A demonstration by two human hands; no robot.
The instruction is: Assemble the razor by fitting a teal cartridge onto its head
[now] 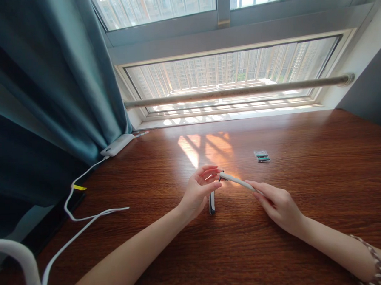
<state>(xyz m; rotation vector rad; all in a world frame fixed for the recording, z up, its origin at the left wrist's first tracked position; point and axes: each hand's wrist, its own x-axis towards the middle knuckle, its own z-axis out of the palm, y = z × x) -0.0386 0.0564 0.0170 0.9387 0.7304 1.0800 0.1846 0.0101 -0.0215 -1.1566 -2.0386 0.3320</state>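
"Thick white tube (16, 253), nearest us at eight o'clock. And the hands?"

"At four o'clock, the right hand (282, 203) pinches the white handle (237, 181); the left hand (197, 191) curls by its dark head (222, 178), whether gripping I can't tell."

Single head-worn view, facing forward and down over the worktop (333, 177).
The camera looks from above the person's own arms, near enough that the left forearm (129, 258) enters at the bottom edge and the right forearm (334, 243) at the lower right. The left hand (199, 193) and right hand (278, 204) sit below mid-frame; the view reaches beyond them to the window (237, 67), with the curtain (72, 72) along its left side.
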